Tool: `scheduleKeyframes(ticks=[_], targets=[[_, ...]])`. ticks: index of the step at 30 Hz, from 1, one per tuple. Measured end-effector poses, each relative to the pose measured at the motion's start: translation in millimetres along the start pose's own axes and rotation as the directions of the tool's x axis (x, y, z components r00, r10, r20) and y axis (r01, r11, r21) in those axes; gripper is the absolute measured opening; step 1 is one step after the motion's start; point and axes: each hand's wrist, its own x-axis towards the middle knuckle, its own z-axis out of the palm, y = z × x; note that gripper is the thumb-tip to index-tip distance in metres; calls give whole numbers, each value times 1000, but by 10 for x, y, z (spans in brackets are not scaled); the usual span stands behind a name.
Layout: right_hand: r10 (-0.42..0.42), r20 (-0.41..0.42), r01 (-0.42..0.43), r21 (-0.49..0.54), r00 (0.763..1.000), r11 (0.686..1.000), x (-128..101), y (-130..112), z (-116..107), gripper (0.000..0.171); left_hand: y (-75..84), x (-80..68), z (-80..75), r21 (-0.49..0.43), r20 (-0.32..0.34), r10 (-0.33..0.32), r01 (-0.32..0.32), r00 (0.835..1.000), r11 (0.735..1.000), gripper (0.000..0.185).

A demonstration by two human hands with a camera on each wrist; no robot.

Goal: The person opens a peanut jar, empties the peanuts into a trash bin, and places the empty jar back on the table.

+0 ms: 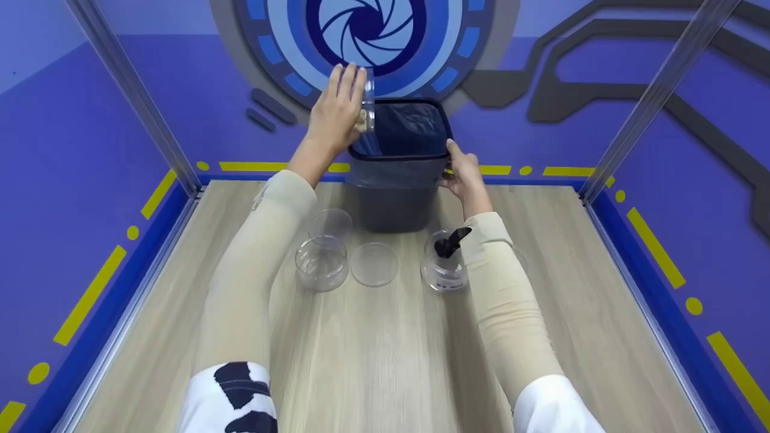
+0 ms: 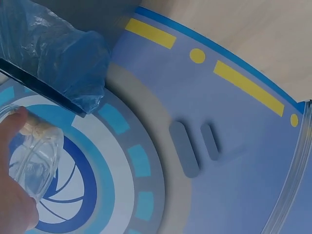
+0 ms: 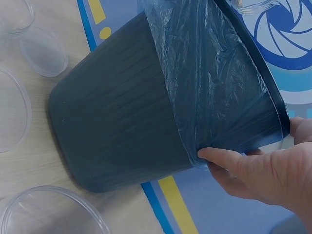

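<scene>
My left hand (image 1: pixel 334 117) holds a clear plastic tub (image 2: pixel 36 163) tipped on its side over the left rim of a dark trash bin (image 1: pixel 394 207). Small pale pieces (image 2: pixel 35 127) are gathered in the tub near its mouth. A thin translucent bag (image 3: pixel 204 63) lines the bin and folds down over the outside of its rim. At the bin's right side, my right hand (image 1: pixel 464 174) grips the wall just under the rim, fingers against the bag's edge. The bin stands on the wooden table at the back wall.
In front of the bin stand a clear round tub (image 1: pixel 322 273) on the left and another clear tub (image 1: pixel 448 279) on the right, with a black object (image 1: pixel 451 242) at it. A clear flat lid (image 1: pixel 375 264) lies between them. Another clear round lid (image 1: pixel 332 221) lies behind the left tub.
</scene>
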Motion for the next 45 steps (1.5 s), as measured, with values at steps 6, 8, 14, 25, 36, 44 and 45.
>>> scheduleKeyframes(ticks=[6,8,14,25,36,44,45], targets=[[-3,-9,2,-15,1000,1000,11,13,4,81,35,-12,46,11,-17,32,-32,999,999,92],[-4,-6,4,-7,1000,1000,14,18,6,82,58,-17,70,15,-8,53,-53,999,998,94],[-9,12,9,-10,1000,1000,19,36,17,79,107,-22,100,45,12,67,-67,998,997,99],[-3,8,3,-8,1000,1000,21,28,48,81,129,17,29,36,43,39,-40,998,999,96],[-10,24,10,0,1000,1000,-2,22,25,76,130,31,30,21,-25,46,-46,999,999,102],[-3,17,3,14,1000,1000,2,16,-5,84,187,58,27,55,29,68,-70,997,996,96],[-4,18,3,18,1000,1000,2,17,-5,84,190,60,26,58,43,73,-75,996,995,96]])
